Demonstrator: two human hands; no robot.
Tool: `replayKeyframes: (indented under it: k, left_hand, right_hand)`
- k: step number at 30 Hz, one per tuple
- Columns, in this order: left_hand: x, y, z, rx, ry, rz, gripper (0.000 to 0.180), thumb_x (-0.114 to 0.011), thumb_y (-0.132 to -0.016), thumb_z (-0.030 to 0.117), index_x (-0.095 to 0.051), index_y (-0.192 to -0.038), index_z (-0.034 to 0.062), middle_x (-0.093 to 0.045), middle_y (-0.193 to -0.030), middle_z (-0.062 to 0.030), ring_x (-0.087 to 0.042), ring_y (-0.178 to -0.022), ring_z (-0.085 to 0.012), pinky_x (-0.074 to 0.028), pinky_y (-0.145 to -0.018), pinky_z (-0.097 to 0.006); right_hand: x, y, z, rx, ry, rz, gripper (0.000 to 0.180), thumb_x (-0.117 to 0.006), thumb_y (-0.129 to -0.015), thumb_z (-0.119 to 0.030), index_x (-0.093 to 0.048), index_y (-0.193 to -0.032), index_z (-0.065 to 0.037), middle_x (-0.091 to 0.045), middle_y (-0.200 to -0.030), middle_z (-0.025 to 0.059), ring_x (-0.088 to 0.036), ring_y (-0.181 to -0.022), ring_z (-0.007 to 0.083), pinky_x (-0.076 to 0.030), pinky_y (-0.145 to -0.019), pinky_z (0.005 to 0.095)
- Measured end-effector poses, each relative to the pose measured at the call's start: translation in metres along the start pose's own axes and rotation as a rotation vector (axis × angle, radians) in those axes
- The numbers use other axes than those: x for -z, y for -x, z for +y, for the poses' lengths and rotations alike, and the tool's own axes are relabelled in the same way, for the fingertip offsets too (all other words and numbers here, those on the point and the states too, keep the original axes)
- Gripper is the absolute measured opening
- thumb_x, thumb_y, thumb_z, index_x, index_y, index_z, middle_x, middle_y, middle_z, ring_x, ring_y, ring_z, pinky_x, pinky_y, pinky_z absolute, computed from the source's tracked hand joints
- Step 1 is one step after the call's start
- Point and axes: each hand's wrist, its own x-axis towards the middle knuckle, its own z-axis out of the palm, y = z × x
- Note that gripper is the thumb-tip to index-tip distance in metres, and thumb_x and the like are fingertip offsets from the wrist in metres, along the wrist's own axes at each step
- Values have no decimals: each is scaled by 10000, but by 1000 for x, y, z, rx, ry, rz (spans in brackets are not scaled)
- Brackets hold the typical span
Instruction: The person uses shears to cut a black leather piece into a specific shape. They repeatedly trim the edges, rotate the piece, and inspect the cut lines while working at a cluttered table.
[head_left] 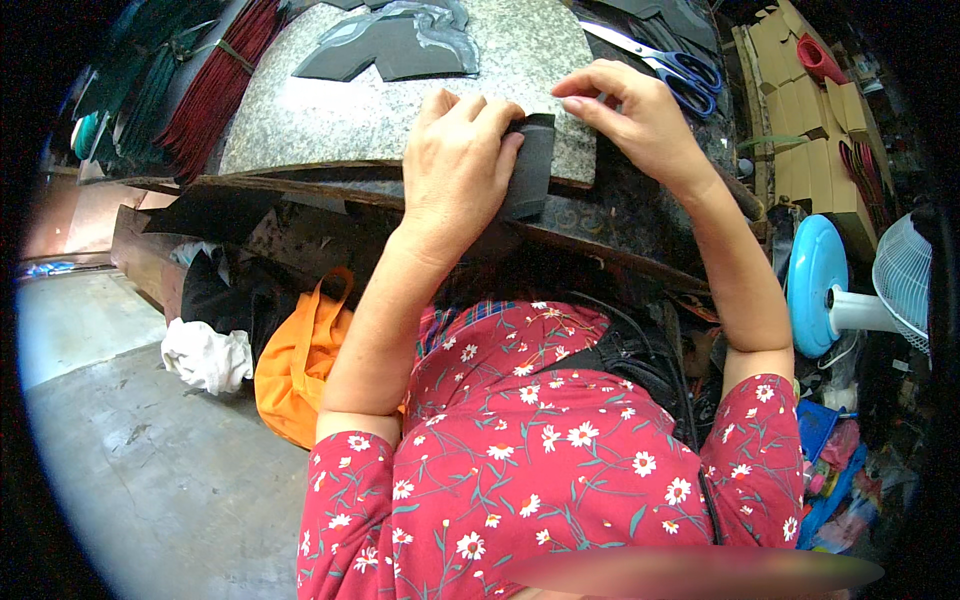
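While the left hand (450,160) pinches the flat dark piece (532,172) at the front edge of the speckled surface (300,125), the right hand (642,125) is near it, thumb and finger close together, but I can't tell if they pinch anything.

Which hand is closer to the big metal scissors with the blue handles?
Right. Your right hand is just left of the blue-handled metal scissors; your left hand is farther left, holding a flat dark-grey piece.
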Motion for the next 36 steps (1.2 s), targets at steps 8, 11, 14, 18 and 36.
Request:
replayKeyframes:
  k: [8, 11, 14, 18, 36]
  left_hand:
    - [-12, -2, -8, -41, 87, 29, 294, -687, -828, 112, -705, -1122, 126, -613, -1011, -107, -555, -1001, -323, -452, -930, -420]
    - [-14, -3, -10, -48, 141, 15, 279, -687, -814, 93, -718, -1087, 142, -612, -1002, -103, -561, -996, -313, -459, -918, -418]
    - [-16, -1, -12, -57, 159, 32, 268, -696, -789, 81, -726, -1044, 156, -606, -976, -92, -564, -968, -302, -465, -889, -416]
    - [-17, 0, -13, -79, 173, 67, 259, -718, -753, 77, -731, -994, 172, -594, -931, -70, -561, -919, -288, -470, -844, -411]
    - [-12, 2, -14, -36, 129, 42, 361, -758, -774, 125, -713, -1129, 164, -604, -980, -85, -556, -952, -292, -466, -859, -404]
  right_hand:
    - [-18, 6, 9, 46, 147, 78, 140, -728, -814, -151, -725, -937, -84, -651, -901, 89, -629, -920, 298, -520, -821, 383]
    - [-16, 10, 11, 88, 173, 80, 137, -737, -797, -144, -718, -921, -90, -646, -917, 85, -620, -927, 305, -516, -824, 392]
    - [-16, 13, 9, 126, 197, 83, 119, -741, -784, -137, -713, -895, -104, -647, -919, 76, -622, -910, 294, -523, -811, 387]
    - [-18, 16, 2, 210, 311, 133, 136, -742, -777, -135, -708, -908, -126, -648, -913, 58, -632, -890, 270, -540, -777, 372]
    - [-16, 18, -9, 348, 552, 100, 130, -733, -750, -169, -650, -841, -128, -605, -846, 17, -628, -824, 219, -554, -673, 331]
